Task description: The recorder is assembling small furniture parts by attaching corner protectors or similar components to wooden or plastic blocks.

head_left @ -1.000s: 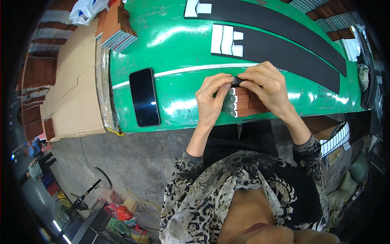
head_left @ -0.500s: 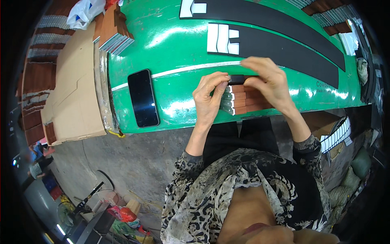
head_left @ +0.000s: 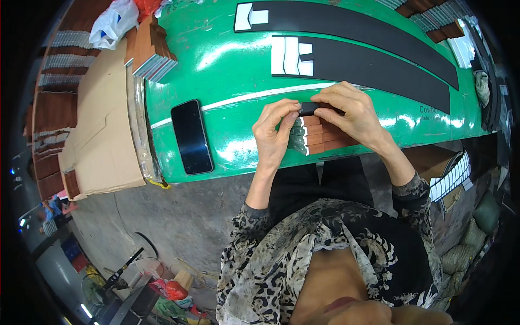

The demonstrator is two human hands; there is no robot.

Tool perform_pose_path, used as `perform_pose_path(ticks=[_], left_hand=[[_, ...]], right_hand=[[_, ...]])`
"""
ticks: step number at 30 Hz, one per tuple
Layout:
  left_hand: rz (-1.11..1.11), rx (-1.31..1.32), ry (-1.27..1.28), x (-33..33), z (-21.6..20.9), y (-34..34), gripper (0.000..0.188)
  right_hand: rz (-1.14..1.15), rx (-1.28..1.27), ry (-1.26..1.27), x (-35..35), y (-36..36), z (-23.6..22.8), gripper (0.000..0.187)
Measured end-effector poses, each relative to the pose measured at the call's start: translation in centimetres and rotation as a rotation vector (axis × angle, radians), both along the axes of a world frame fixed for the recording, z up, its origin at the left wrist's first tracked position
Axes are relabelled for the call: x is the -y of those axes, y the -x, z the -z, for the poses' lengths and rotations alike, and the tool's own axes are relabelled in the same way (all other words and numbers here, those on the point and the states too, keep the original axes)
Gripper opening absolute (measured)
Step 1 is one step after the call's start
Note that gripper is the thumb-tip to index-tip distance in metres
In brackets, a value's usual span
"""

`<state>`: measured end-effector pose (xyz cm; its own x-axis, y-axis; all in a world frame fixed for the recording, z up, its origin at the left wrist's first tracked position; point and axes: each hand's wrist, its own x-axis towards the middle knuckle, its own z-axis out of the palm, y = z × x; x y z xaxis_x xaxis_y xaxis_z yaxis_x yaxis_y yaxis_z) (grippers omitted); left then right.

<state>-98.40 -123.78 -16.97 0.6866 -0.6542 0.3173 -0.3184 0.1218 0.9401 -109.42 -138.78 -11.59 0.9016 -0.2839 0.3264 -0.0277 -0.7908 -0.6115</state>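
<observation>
A short black strip (head_left: 309,109) spans the gap between my two hands, just above a small stack of wood-brown pieces (head_left: 316,136) with grey and white end faces. My left hand (head_left: 270,131) pinches the strip's left end between thumb and fingertips. The strip's other end is gripped by my right hand (head_left: 355,115), its thumb below and fingers on top. That hand covers the right part of the stack. Whether the strip touches the top piece I cannot tell. Farther off lie two long black sheets, one nearer (head_left: 374,71) and one beyond (head_left: 346,23), with white backing exposed at their left ends.
A dark phone (head_left: 192,136) lies on the green table (head_left: 233,124), left of my hands. Cardboard (head_left: 103,130) flanks the table's left edge. Brown pieces (head_left: 154,51) are stacked at the far left, near a white plastic bag (head_left: 115,23).
My right fingers, raised and spread apart before, have come down and closed on the black strip. My left hand keeps its pinch. The whole view has shifted slightly.
</observation>
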Motion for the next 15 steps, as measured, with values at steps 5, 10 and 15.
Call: perform_pose_path(ticks=[5, 10, 15], left_hand=[[-0.006, 0.042, 0.015, 0.0, 0.0, 0.0, 0.011], [-0.013, 0.080, 0.031, 0.0, 0.1, 0.2, 0.011], [-0.032, 0.109, 0.015, -0.4, -0.3, 0.0, 0.011]], right_hand=[[0.000, -0.084, 0.065, -0.5, -0.1, -0.6, 0.020], [-0.050, -0.082, 0.093, 0.7, -0.2, -0.4, 0.021], [0.051, -0.029, 0.318, 5.6, -4.8, 1.3, 0.026]])
